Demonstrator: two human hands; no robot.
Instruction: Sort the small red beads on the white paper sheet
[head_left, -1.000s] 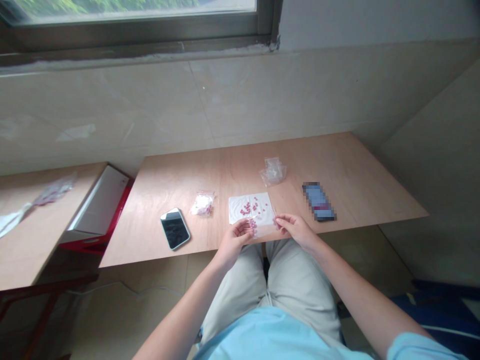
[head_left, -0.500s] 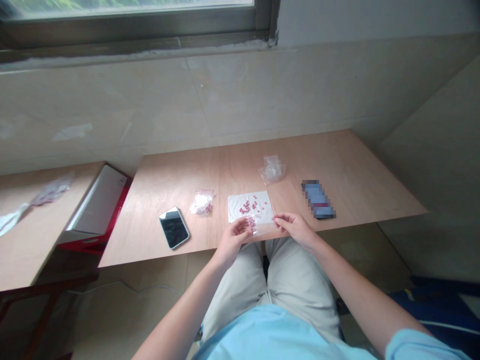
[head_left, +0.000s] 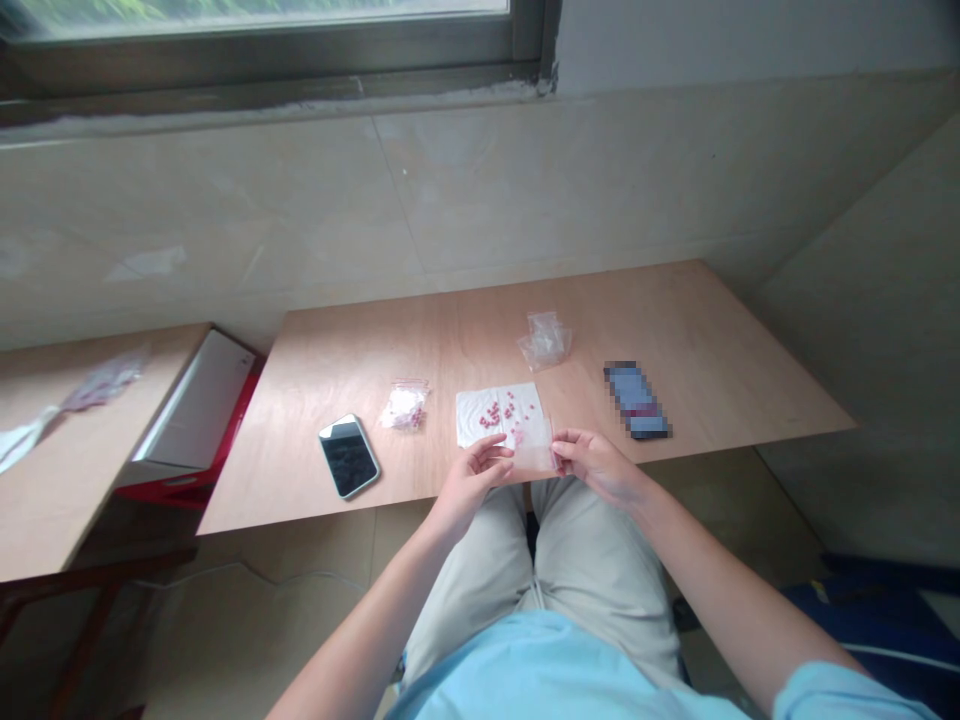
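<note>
Pinched by its reddish edge, a small clear zip bag (head_left: 534,458) is in my right hand (head_left: 596,465), with a few pink beads showing inside. My left hand (head_left: 474,480) is at the bag's left end, its fingers apart; whether a fingertip touches the plastic I cannot tell. Under and beyond the bag lies a white sheet (head_left: 471,403), with several pink-red beads (head_left: 491,412) scattered over it. Part of the sheet's front edge is hidden by the hands and bag.
Left of the sheet are a filled bead bag (head_left: 406,406) and a dark-screened phone (head_left: 349,456). Behind it lies a pile of clear bags (head_left: 545,342). A phone with a blurred screen (head_left: 637,400) is at right. A second table (head_left: 67,450) stands at left.
The bag has shifted slightly right and now lies flatter, with its beads at its upper left. My left fingers have spread away from the beads they were over.
</note>
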